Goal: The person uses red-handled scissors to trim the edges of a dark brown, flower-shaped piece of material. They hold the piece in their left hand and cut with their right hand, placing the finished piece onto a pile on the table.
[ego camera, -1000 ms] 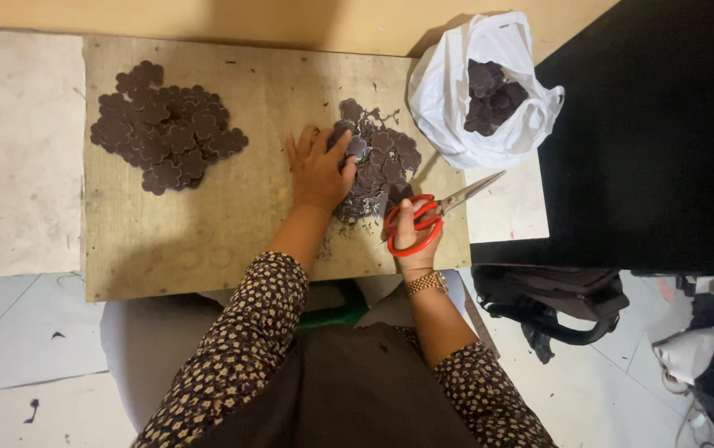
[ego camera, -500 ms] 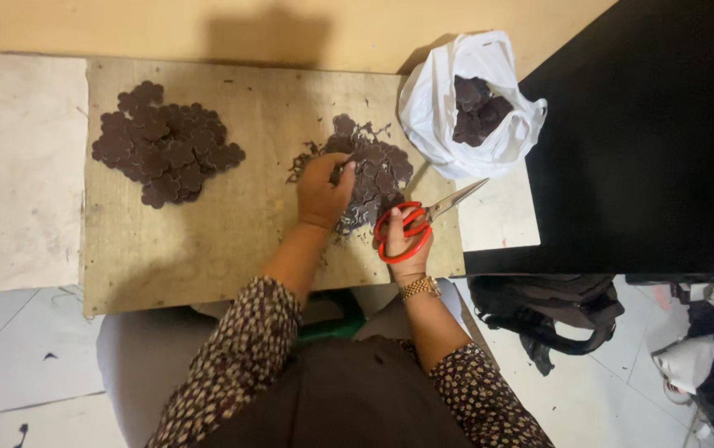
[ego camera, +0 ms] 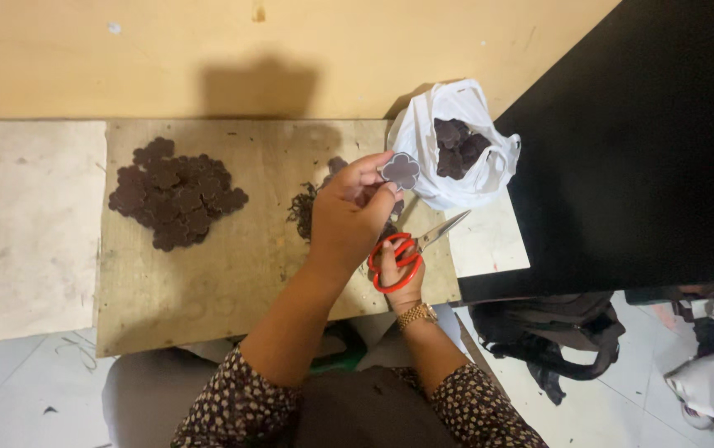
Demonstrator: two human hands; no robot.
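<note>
My left hand (ego camera: 348,217) has its grip pinched on a dark flower-shaped piece (ego camera: 400,170) — lifted off the bench (ego camera: 232,274), held at the fingertips toward one o'clock. My right hand (ego camera: 401,270), just below at five o'clock of the left, has its grip closed through the red handles of the scissors (ego camera: 411,249), blades pointing to two o'clock. Under my left hand, partly hidden, lies a loose heap of dark scraps (ego camera: 307,207). Farther out at nine o'clock sits a pile of flower pieces (ego camera: 176,192), well apart. At the far right — one o'clock — a white plastic bag (ego camera: 456,145) holds more dark pieces.
</note>
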